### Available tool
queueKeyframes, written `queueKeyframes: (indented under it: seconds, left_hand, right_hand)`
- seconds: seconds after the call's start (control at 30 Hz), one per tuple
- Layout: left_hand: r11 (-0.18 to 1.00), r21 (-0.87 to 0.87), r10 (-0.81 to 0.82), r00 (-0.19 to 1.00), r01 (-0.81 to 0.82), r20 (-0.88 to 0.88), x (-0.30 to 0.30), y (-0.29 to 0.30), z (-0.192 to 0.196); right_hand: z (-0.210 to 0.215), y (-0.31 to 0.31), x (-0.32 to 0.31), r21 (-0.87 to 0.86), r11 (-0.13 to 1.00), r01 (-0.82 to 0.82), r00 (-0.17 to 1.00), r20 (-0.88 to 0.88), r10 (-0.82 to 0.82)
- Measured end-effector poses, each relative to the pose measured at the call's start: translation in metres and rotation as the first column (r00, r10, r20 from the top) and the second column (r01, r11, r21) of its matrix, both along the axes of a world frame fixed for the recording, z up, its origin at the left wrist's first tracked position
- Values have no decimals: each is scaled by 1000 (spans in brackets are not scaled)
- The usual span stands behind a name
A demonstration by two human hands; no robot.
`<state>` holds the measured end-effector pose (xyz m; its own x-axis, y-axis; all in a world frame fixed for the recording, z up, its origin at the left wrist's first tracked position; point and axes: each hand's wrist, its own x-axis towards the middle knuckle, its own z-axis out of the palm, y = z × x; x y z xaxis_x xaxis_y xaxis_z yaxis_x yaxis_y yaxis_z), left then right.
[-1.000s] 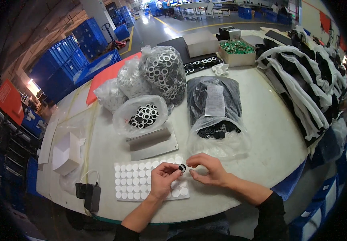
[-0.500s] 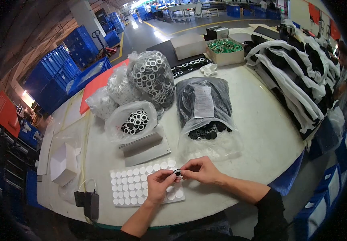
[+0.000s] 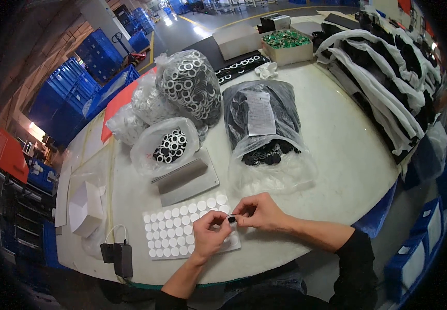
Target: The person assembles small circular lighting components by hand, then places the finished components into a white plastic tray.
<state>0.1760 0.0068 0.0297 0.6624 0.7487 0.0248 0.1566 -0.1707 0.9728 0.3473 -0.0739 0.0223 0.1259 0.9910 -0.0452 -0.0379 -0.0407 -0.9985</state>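
Note:
Between the fingertips of both hands is a small black and white ring (image 3: pixel 231 219). My left hand (image 3: pixel 210 233) pinches it from the left, and my right hand (image 3: pixel 262 212) grips its right edge. Under the hands lies a sheet of round white stickers (image 3: pixel 170 226) in rows, partly covered by my left hand. Just beyond is a grey metal bent plate (image 3: pixel 190 178). An open clear bag (image 3: pixel 139 150) of black and white rings lies behind it. Farther right, a large clear bag (image 3: pixel 270 178) spills small black round parts from its mouth.
Tied bags of rings (image 3: pixel 190 85) stand at the back left. Behind are a black tray (image 3: pixel 241 68) with rings and a box (image 3: pixel 288 54) of green parts. Padded black and white material (image 3: pixel 370 88) is piled right. A white box (image 3: pixel 86 211) and a black adapter (image 3: pixel 122 260) lie left.
My view has tilted slightly, so the table scene sits higher in the picture. Both hands stay on the ring, whose dark centre now faces me more.

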Motion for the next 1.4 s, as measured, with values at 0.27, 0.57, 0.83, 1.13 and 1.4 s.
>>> queueKeyframes:
  seconds: [0.27, 0.57, 0.83, 1.13, 1.4]
  left_hand:
    - [901, -432, -11, 996, 48, 87, -4, 13, -4]
    - [921, -390, 74, 978, 8, 195, 3, 3, 4]
    - [876, -395, -175, 946, 276, 271, -11, 22, 1]
    - [818, -566, 79, 955, 102, 285, -2, 17, -7]
    - [852, -514, 53, 960, 101, 276, -4, 13, -6]
  right_hand:
    - [-8, 1, -5, 26, 1000, 1, 990, -142, 2]
    - [-18, 5, -9, 63, 996, 68, 985, -164, -57]
    - [-13, 5, -8, 156, 985, -67, 991, -105, 84]
    - [-21, 6, -10, 155, 988, 15, 993, 111, -32]
    - [-27, 6, -10, 226, 973, 48, 998, 16, -53]
